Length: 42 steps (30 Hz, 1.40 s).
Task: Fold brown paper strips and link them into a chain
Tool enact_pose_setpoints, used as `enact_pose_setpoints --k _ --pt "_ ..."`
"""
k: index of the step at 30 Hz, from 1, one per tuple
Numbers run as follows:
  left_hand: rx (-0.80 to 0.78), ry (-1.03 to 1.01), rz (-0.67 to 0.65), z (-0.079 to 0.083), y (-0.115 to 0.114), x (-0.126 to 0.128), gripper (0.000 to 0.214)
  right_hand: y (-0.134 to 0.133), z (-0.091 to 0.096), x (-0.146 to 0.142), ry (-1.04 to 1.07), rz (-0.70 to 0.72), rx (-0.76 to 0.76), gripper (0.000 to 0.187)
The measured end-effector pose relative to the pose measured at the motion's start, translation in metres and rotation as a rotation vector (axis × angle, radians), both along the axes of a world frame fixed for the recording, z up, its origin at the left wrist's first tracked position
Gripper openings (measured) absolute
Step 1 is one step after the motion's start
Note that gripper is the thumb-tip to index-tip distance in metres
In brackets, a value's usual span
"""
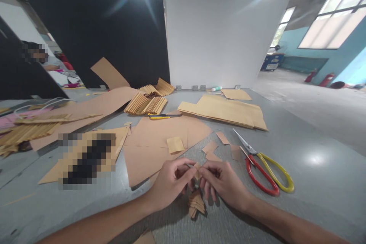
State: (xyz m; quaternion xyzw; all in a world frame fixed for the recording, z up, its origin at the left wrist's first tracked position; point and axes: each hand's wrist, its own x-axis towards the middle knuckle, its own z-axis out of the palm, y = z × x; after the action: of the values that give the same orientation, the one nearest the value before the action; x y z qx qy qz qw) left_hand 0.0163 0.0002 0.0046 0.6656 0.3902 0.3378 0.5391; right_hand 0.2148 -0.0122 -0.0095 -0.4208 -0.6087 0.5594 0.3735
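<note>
My left hand [171, 183] and my right hand [223, 183] meet over the grey table [300, 167], fingers pinched together on a small folded piece of brown paper [197, 168]. Just below the hands lies a little stack of folded brown paper pieces [196, 204]. Large brown paper sheets [160, 141] spread out beyond the hands, with a small square cut-out [175, 145] on top. Scissors with one red and one yellow handle [264, 169] lie open to the right of my right hand.
A yellow utility knife [162, 116] lies further back. Pleated paper bundles [148, 101] and a stack of tan sheets [225, 112] sit toward the black and white partition boards. More folded strips [25, 131] lie at the left. Another person sits far left.
</note>
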Motion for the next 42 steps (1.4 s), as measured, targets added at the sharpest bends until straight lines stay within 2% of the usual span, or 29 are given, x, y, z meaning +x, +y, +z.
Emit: enact_pose_setpoints --k 7,10,17,21,23,25,29,34,36,38,40,42 --pt "-0.042 -0.072 -0.004 -0.002 0.002 0.0 0.037 0.0 0.003 0.0 -0.004 0.003 0.005 0.047" --pt "-0.058 -0.088 0.009 -0.004 0.003 0.001 0.037 0.0 0.004 0.001 -0.014 0.033 0.036 0.041" --pt "-0.125 -0.133 -0.08 -0.007 0.004 0.001 0.05 -0.001 0.004 0.003 -0.128 -0.024 0.179 0.031" --pt "-0.121 -0.117 -0.064 -0.007 0.003 0.0 0.044 -0.001 0.004 0.002 -0.197 -0.04 0.269 0.026" --pt "-0.098 -0.091 -0.055 -0.007 0.004 0.001 0.037 -0.002 0.002 0.002 -0.208 -0.039 0.265 0.025" --pt "-0.092 -0.074 -0.044 -0.007 0.004 0.001 0.041 -0.002 0.0 0.002 -0.23 -0.053 0.271 0.026" --pt "-0.073 -0.062 0.023 -0.005 0.004 0.001 0.039 -0.002 0.0 0.002 -0.325 -0.108 0.404 0.027" --pt "0.009 0.005 0.045 -0.005 0.004 0.0 0.032 -0.005 0.001 0.003 -0.418 -0.194 0.567 0.024" --pt "0.047 0.034 0.032 -0.003 0.004 0.0 0.03 -0.006 0.0 0.003 -0.423 -0.264 0.567 0.022" --pt "0.055 0.039 -0.004 0.0 0.003 0.001 0.029 -0.007 -0.004 0.004 -0.387 -0.306 0.504 0.02" --pt "0.016 -0.009 -0.052 0.004 0.002 0.002 0.028 -0.008 -0.009 0.005 -0.344 -0.315 0.44 0.02" --pt "-0.036 -0.07 -0.091 0.008 0.002 0.002 0.035 -0.008 -0.014 0.006 -0.342 -0.312 0.448 0.02"
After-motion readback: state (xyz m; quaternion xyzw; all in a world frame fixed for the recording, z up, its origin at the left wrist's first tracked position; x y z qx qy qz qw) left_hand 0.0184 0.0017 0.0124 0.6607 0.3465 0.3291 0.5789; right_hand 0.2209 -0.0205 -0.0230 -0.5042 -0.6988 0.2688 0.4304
